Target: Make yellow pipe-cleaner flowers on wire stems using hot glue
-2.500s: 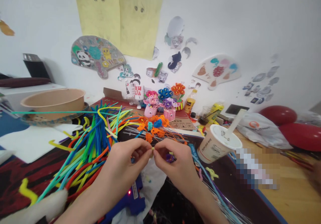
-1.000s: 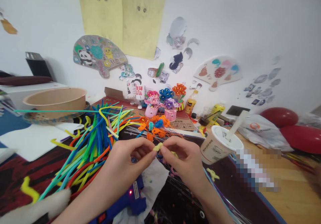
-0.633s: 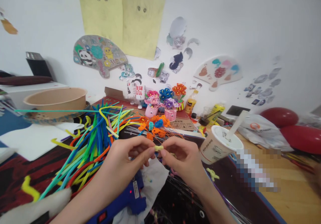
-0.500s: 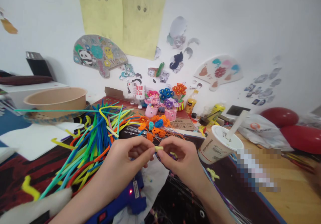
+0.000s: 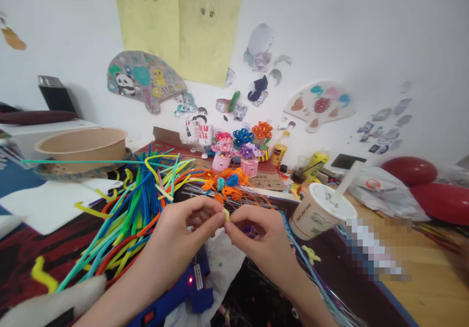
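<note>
My left hand (image 5: 183, 241) and my right hand (image 5: 262, 241) meet at their fingertips over the table. Both pinch a small pale yellow pipe-cleaner piece (image 5: 226, 214) between thumb and forefinger. A small purple pipe-cleaner bit (image 5: 249, 230) shows under my right palm. Beneath my hands lie a blue glue gun (image 5: 183, 295) with a red light and a white paper sheet (image 5: 223, 263). Orange and blue pipe-cleaner flowers (image 5: 225, 180) lie just beyond my fingers.
A heap of long coloured pipe cleaners (image 5: 135, 209) spreads to the left. A paper cup with a straw (image 5: 317, 209) lies tilted at the right. Small flower pots (image 5: 238, 153), a tan bowl (image 5: 82, 146), a white plastic bag (image 5: 384, 190) and red balloons (image 5: 432, 185) stand farther back.
My fingertips have drawn closer together, and the yellow piece between them looks shorter and more bunched. My right hand has shifted a little left and lower.
</note>
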### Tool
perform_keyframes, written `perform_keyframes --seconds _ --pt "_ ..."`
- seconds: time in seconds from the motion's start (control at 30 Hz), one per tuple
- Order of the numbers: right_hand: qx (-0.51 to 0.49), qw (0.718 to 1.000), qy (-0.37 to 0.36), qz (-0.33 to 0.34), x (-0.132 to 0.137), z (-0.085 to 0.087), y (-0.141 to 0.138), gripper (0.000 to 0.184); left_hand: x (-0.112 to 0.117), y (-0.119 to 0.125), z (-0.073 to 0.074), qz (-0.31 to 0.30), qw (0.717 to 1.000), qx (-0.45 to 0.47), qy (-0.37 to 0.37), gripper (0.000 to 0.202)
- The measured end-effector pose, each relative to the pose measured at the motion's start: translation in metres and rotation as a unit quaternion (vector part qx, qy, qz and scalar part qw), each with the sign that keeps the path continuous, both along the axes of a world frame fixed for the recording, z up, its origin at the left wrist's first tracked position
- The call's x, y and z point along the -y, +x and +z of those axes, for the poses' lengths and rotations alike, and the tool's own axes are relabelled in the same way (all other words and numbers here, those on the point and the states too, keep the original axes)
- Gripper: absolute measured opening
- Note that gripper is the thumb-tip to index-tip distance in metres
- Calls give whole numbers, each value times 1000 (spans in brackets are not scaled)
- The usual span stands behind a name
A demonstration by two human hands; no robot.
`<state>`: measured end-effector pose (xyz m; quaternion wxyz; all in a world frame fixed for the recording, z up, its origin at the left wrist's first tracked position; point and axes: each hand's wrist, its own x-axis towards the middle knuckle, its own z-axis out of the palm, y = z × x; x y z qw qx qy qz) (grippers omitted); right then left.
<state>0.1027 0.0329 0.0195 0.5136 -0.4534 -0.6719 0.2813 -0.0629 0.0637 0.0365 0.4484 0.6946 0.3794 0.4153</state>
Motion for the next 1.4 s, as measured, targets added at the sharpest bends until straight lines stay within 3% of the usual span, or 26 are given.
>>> perform_keyframes --seconds 0.17,0.33,0.6,0.73,1.03,1.27,1.4 --pt "-31 999 -31 -1 -3 1 7 6 -2 0 -3 -11 998 -42 35 19" --pt "11 1000 -12 8 -3 1 8 7 -3 0 -8 -11 995 -76 58 20" --pt "128 979 142 -71 -1 -2 2 14 0 4 -9 25 985 -117 125 16" --pt "140 970 181 -87 0 -2 0 15 2 5 -8 35 980 -123 154 16" --pt "75 988 110 -76 2 0 -2 13 4 6 -11 32 981 -120 149 16" --pt "62 989 103 -88 3 0 -3 12 6 6 -7 29 983 -117 137 16" --pt "19 994 58 -87 3 -2 -2 10 6 6 -5 22 990 -91 101 17"
